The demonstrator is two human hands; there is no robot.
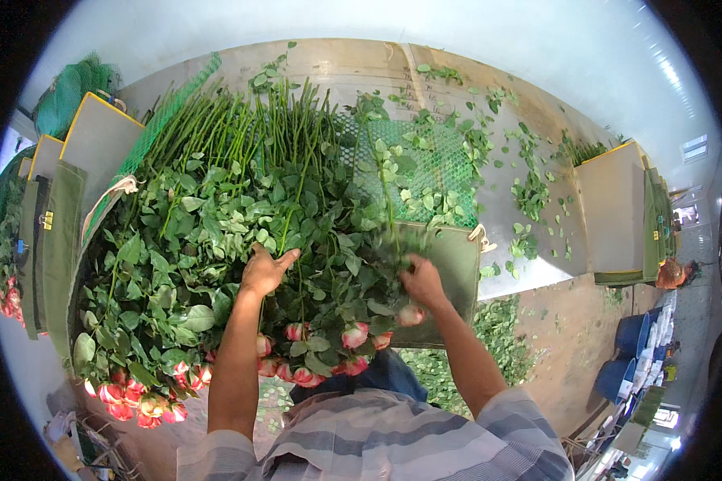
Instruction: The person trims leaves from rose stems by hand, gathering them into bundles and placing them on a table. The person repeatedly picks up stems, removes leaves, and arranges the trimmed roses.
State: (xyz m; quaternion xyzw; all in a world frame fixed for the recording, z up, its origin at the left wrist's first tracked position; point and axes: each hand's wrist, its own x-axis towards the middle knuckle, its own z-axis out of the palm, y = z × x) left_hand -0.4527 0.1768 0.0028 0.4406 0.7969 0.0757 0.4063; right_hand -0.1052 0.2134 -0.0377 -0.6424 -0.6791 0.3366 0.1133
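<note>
A thick layer of long-stemmed roses (234,204) covers the left and middle of a metal table, stems pointing away and pink-and-white blooms (305,377) hanging near my body. My left hand (266,269) rests among the leaves, thumb spread from the fingers, by an upright stem; whether it grips that stem is hidden. On the right, my right hand (420,278) is curled around a single rose stem (387,198), with its bloom (410,315) below by my wrist. Green plastic netting (439,150) and an olive fabric sheet (445,252) lie under the flowers.
Stripped leaves (529,186) lie scattered over the metal table (499,234) and heap on the floor (493,337). Yellow-edged dividers (614,204) stand at the right, others (96,129) at the left. Blue buckets (615,379) stand at lower right. Beyond the right divider, another person's head (671,273) is partly visible.
</note>
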